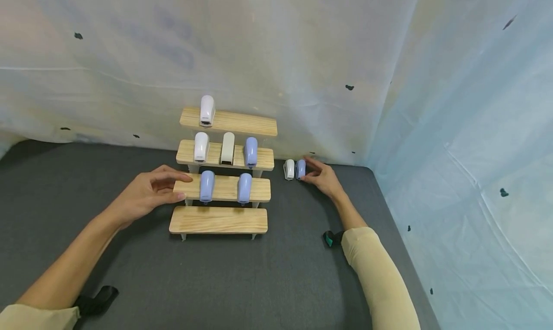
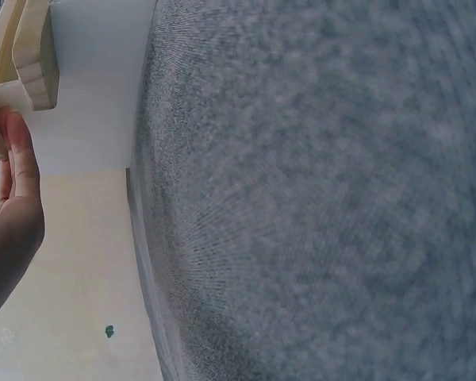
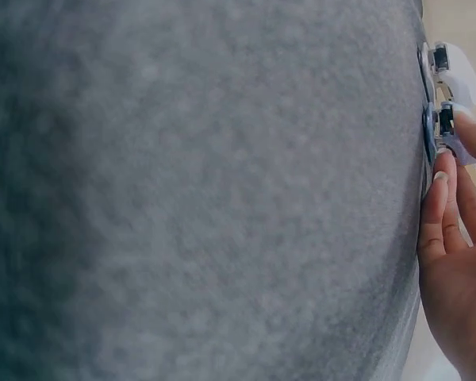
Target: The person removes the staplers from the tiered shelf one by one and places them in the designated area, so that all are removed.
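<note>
My left hand (image 1: 144, 193) grips the left end of the third shelf board from the top on a stepped wooden display rack (image 1: 255, 220), thumb in front and fingers over the top. On the dark table at the right, my right hand (image 1: 325, 178) pinches a small blue stapler (image 1: 300, 168) between thumb and fingers. A white stapler (image 1: 289, 168) stands close against its left side. In the right wrist view, the thumb lies at the front of the blue stapler (image 3: 460, 147), with other fingertips low beside it.
The top board bears a white stapler (image 1: 208, 110). Below it stand a white stapler (image 1: 201, 146), a cream stapler (image 1: 227, 148) and a blue one (image 1: 251, 151). Two blue staplers (image 1: 207, 186) sit on the gripped board. Pale curtains (image 1: 302, 56) hang behind and at the right.
</note>
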A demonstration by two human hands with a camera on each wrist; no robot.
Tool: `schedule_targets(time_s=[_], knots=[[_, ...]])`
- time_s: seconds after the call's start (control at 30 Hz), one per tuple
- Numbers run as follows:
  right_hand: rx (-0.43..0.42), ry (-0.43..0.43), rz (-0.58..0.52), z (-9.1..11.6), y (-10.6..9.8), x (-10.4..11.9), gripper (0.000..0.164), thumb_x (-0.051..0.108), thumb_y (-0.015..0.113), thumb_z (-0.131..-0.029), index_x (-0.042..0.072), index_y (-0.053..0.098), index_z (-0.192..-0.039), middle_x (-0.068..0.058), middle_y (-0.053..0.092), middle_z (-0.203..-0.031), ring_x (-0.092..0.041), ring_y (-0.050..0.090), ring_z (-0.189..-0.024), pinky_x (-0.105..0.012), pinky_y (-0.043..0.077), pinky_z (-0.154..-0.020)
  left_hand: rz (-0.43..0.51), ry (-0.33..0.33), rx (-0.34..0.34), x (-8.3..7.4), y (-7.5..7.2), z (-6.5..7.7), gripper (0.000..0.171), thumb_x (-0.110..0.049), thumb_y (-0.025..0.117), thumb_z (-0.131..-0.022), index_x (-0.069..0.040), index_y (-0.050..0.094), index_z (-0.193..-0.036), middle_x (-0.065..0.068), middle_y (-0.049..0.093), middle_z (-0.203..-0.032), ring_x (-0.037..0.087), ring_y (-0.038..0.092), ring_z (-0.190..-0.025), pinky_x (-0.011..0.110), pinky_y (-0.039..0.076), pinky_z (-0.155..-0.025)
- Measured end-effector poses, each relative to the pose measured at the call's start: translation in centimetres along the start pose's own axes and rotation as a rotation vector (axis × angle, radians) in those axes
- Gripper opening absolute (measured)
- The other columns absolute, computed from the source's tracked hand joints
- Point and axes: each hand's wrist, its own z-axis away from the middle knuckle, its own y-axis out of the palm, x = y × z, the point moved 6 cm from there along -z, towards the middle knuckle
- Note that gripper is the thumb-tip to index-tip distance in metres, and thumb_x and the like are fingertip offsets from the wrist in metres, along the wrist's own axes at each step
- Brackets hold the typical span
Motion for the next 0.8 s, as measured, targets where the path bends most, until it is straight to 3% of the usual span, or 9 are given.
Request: schedule_targets(time_s=[0.17, 0.57, 0.8], knots=[[-0.022, -0.035, -0.013, 0.2, -0.3, 0.2, 0.065, 0.003, 0.076, -0.087, 0.012, 0.050, -0.146, -0.011, 0.054, -0.144, -0.015, 0.068, -0.086, -0.020, 0.052, -0.074, 0.005, -0.004, 0.002, -0.1, 0.0, 0.0, 0.039, -0.029, 0.071, -0.094, -0.016, 0.064, -0.130, 0.002, 0.052, -0.118, 0.018, 0.045, -0.105, 0.024, 0.041, -0.087], [-0.116, -0.083, -0.044, 1.0, -1.3, 1.4, 0.053, 0.003, 0.077, -0.087, 0.009, 0.060, -0.137, -0.009, 0.062, -0.134, -0.024, 0.066, -0.087, -0.019, 0.050, -0.068, 0.019, 0.001, 0.003, 0.1, 0.1, 0.1, 0.039, -0.028, 0.071, -0.094, -0.016, 0.064, -0.131, 0.002, 0.051, -0.119, 0.018, 0.044, -0.104, 0.020, 0.041, -0.086], [-0.087, -0.127, -0.059, 3.1, -2.2, 6.2, 0.052, -0.004, 0.073, -0.087, -0.004, 0.056, -0.136, -0.022, 0.057, -0.136, -0.033, 0.065, -0.088, -0.020, 0.050, -0.071, 0.007, 0.016, 0.002, 0.0, 0.0, 0.1, 0.038, -0.028, 0.071, -0.094, -0.017, 0.064, -0.131, 0.001, 0.052, -0.119, 0.017, 0.044, -0.103, 0.021, 0.041, -0.085]])
